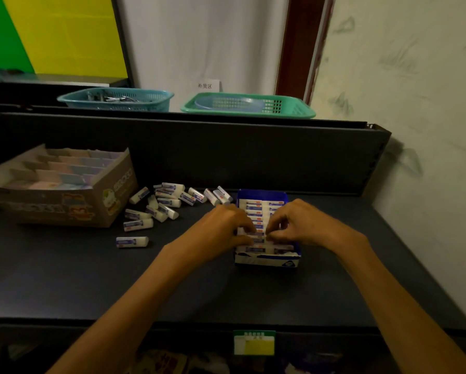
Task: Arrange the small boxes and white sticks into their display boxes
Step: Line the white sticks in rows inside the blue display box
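Nearest the camera, a green and yellow price tag [254,342] is seen clipped to the front lip of the dark surface [91,279]. Beyond it, both forearms are stretched forward to the blue display box [266,261], which is already filled with rows of white sticks lying crosswise. The left hand [226,225] and the right hand [296,221] are both curled over one white stick [257,240] in a near row; its left end is pinched by the left grip and its right end by the right, so each grip is clamped on that stick. Its long axis is laid left to right, matching its neighbours, and it appears to be pressed down into the row.

Further out, loose white sticks [161,209] are scattered to the left of the box, at mixed angles. They lie on the left hand's side, so that hand is judged the nearer one for the next pick, and each stick would need turning crosswise before being seated. Left again, a cardboard display box [97,203] of pastel small boxes [72,168] is set. Two baskets [248,105] are kept on the ledge behind.
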Demonstrator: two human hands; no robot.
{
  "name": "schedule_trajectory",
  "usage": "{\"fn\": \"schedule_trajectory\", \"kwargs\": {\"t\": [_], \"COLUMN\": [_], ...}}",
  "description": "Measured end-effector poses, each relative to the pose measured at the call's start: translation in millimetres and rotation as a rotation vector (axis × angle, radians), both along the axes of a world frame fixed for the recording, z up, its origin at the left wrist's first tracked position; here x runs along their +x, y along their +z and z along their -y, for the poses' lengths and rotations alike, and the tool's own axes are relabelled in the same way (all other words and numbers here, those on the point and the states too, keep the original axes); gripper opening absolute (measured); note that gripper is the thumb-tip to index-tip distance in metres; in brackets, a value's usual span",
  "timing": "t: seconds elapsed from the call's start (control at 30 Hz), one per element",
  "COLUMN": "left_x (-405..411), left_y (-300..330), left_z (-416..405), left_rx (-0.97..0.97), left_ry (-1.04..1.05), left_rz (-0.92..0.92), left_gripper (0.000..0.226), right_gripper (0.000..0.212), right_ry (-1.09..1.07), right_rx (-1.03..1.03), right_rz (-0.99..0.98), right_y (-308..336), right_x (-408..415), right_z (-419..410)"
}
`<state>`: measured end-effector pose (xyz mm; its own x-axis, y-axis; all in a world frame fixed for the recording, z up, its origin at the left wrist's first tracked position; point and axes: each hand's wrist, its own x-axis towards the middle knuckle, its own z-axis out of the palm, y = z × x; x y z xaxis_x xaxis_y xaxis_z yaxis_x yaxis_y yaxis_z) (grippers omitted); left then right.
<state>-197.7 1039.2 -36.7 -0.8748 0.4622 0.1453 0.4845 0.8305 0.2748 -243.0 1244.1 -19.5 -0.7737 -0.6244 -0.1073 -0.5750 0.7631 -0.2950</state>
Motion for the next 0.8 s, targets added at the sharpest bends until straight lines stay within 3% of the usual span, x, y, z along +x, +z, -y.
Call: {"fn": "schedule_trajectory", "kwargs": {"t": [0.13,0.43,0.63,0.8], "left_x": [10,47,52,47], "left_y": [12,4,-2,-8], "left_z": [40,151,176,181], "left_rx": [0.008,-0.043,-0.062,-0.074], "left_ry": [0.124,0.444,0.471,0.429], "left_rz": [-0.098,0.081,0.149,0.228], "left_gripper": [0.032,0.046,0.047,0.035], "right_gripper": [0.016,0.036,0.048,0.055], "right_ry": [0.021,0.157,0.192,0.185], "right_rx": [-0.12,-0.15,-0.127,-0.098], "right_rz": [-0.122,-0.148,-0.153,-0.143], "right_y": [9,-5,-18,-29], "right_x": [0,-5,-9,-12], "right_z": [28,125,172,194]}}
